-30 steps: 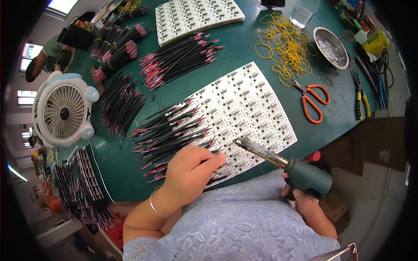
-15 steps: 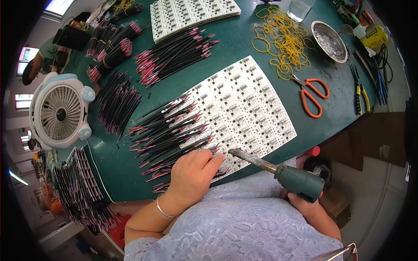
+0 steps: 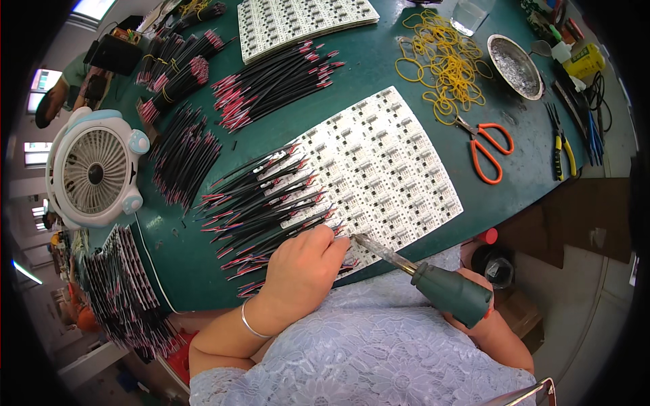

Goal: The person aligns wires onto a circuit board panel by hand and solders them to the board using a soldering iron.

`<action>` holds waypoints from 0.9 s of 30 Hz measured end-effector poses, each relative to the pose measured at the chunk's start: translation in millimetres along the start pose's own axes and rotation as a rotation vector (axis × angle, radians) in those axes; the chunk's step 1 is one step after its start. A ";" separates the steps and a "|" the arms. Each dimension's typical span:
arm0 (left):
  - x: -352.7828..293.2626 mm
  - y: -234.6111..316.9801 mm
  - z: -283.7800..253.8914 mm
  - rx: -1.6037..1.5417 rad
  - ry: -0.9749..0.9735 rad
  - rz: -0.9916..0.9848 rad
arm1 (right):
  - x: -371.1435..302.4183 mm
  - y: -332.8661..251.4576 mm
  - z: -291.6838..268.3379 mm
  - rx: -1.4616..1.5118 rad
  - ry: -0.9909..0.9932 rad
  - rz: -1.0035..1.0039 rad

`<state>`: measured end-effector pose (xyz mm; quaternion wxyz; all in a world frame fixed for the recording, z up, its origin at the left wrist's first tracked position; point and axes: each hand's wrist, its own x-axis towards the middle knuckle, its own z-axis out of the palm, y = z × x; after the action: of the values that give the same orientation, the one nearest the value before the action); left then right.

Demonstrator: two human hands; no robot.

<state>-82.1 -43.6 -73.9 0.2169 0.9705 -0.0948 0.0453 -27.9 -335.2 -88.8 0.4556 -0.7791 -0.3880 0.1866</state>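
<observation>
A white panel of small circuit boards [image 3: 379,155] lies on the table, black wires with red ends [image 3: 271,203] fanned over its left side. At its near edge my left hand [image 3: 305,267] is closed, thumb and forefinger pinched at the board; a wire end seems to be between them, mostly hidden by the fingers. My right hand [image 3: 478,326] is wrapped round the green handle of a soldering iron [image 3: 450,292], which partly covers it. The iron's dark tip reaches the board right beside my left fingertips.
Beyond the panel lie bundles of black wires [image 3: 277,84], stacked board panels [image 3: 305,24] and yellow rubber bands [image 3: 440,61]. Orange-handled scissors [image 3: 487,154], a metal bowl [image 3: 514,66] and pliers [image 3: 560,145] are at the right. A white fan [image 3: 95,172] stands left; a person sits beyond.
The soldering iron's handle has shifted left and slightly down with my right hand, and its tip has come a little closer to my left fingertips. My left hand has barely moved.
</observation>
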 end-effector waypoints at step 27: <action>2.2 5.5 -5.7 0.130 -0.126 0.080 | -13.0 14.5 0.7 0.011 0.050 -0.076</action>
<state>-81.4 -46.4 -66.3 0.1449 0.9789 -0.1441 -0.0012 -30.2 -349.0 -102.4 0.4762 -0.7658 -0.4047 0.1518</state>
